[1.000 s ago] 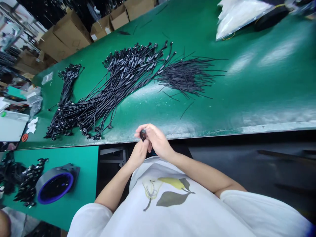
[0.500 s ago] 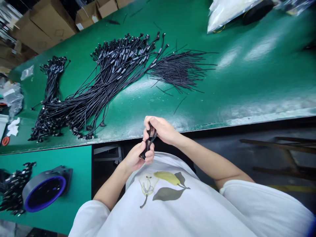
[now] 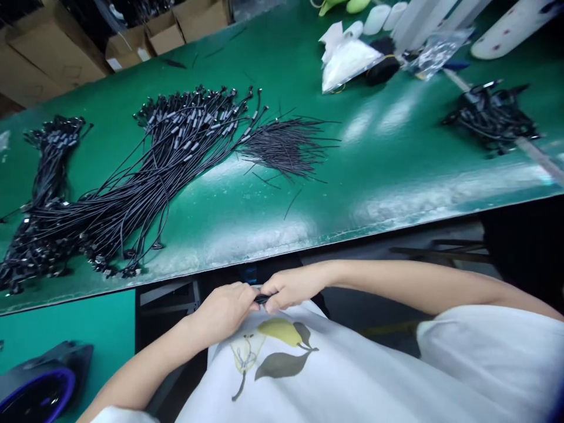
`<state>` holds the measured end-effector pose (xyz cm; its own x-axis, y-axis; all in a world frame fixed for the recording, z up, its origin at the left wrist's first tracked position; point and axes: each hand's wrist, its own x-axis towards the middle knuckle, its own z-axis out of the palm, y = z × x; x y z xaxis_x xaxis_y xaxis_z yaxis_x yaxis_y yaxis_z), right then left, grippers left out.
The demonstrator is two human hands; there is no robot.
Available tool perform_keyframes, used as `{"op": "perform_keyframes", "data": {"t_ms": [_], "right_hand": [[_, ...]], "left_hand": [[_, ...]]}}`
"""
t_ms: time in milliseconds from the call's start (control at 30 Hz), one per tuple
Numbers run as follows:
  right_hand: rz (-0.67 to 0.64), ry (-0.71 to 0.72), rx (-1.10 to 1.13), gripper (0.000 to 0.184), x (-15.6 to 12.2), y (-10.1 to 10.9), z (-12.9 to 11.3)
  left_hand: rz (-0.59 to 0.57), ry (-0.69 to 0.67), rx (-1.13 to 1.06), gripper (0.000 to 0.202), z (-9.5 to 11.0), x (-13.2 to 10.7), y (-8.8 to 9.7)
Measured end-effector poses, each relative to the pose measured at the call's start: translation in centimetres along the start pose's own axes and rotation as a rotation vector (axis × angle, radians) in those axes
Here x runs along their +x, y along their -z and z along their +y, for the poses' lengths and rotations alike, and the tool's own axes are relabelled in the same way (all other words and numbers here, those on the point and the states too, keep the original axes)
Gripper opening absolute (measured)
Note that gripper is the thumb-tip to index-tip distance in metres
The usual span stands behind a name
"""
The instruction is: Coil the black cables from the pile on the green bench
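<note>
Through the head camera I see, nearest, a white shirt [image 3: 361, 370]. Against its front, below the bench edge, a black cable [image 3: 261, 299] lies between my two hands, its short visible stretch running roughly left to right across the narrow gap between them. Both touch it, so neither is nearer; the fingers hide the rest, and I cannot tell whether it is folded.

My left hand [image 3: 222, 312] is back-up, fingers curled over the cable and directed right; its forearm slants up from the lower left. My right hand [image 3: 286, 291] meets it from the opposite side, thumb and forefinger narrowed on the cable, its forearm nearly level.

Beyond the edge, on the green bench [image 3: 388, 170], a pile of cables [image 3: 136, 182] lies forward and left, its long axis rising toward the right, nearer my left hand. Loose black strips [image 3: 286, 147] lie ahead at its right end. Farther right sits a dark cable bundle [image 3: 491, 117]; cardboard boxes [image 3: 165, 34] stand along the far side.
</note>
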<state>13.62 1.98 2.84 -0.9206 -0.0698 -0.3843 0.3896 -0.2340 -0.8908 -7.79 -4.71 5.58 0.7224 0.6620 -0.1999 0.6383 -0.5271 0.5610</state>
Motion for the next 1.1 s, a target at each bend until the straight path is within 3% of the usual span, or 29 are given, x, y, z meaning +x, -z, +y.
{"op": "perform_keyframes", "data": {"t_ms": [100, 167, 200, 267, 367, 433, 500, 600, 633, 667, 700, 800, 833, 900, 1000, 1100], "right_hand": [[-0.089, -0.036, 0.437, 0.047, -0.1, -0.7, 0.8], [-0.034, 0.005, 0.407, 0.04, 0.0, -1.0, 1.1], [0.048, 0.029, 0.269, 0.034, 0.1, -0.9, 1.1], [0.305, 0.061, -0.218, 0.026, 0.2, -0.6, 0.8], [0.639, 0.076, -0.989, 0.023, 0.2, -0.1, 0.0], [0.684, 0.085, -1.268, 0.023, 0.2, 0.1, -0.7], [0.642, 0.099, -1.378, 0.024, 0.0, 0.5, -1.2], [0.505, 0.155, -1.297, 0.024, -0.9, 3.1, -2.0], [0.499, 0.181, -1.224, 0.025, -1.5, 4.8, -2.3], [0.574, 0.194, -1.147, 0.026, -2.3, 6.8, -2.4], [0.718, 0.186, -1.075, 0.028, -3.0, 9.1, -2.5], [1.493, -0.092, -0.89, 0.029, -5.0, 16.4, -2.2], [1.62, -0.208, -0.843, 0.027, -5.4, 18.5, -1.8], [1.692, -0.365, -0.805, 0.023, -5.6, 21.3, -1.2], [1.714, -0.382, -0.86, 0.016, -5.6, 22.0, -0.5], [1.794, -0.346, -0.944, 0.021, -5.9, 20.0, 0.0]], "left_hand": [[-0.004, -0.135, 0.221, 0.027, -0.3, -0.3, -0.6], [0.017, -0.15, 0.261, 0.027, -0.8, 0.0, -1.0], [0.037, -0.123, 0.245, 0.027, -1.1, 0.2, -1.0], [0.078, -0.003, 0.121, 0.028, -1.7, 0.9, -0.8], [0.082, 0.198, -0.273, 0.033, -2.5, 2.2, 0.2], [0.03, 0.256, -0.576, 0.039, -2.9, 3.0, 0.7], [-0.014, 0.284, -0.826, 0.043, -3.1, 3.5, 0.6], [0.045, 0.353, -1.072, 0.042, -3.3, 4.0, -0.7], [0.104, 0.387, -1.123, 0.042, -3.4, 4.0, -1.1], [0.178, 0.42, -1.167, 0.041, -3.5, 4.1, -1.4], [0.263, 0.451, -1.209, 0.04, -3.6, 4.2, -1.6], [0.533, 0.505, -1.349, 0.038, -3.8, 4.5, -1.3], [0.603, 0.509, -1.397, 0.038, -3.8, 4.6, -1.0], [0.691, 0.505, -1.477, 0.038, -3.7, 4.8, -0.4], [0.761, 0.492, -1.542, 0.038, -3.5, 5.0, 0.0], [0.806, 0.465, -1.59, 0.036, -3.3, 5.2, -0.1]]}}
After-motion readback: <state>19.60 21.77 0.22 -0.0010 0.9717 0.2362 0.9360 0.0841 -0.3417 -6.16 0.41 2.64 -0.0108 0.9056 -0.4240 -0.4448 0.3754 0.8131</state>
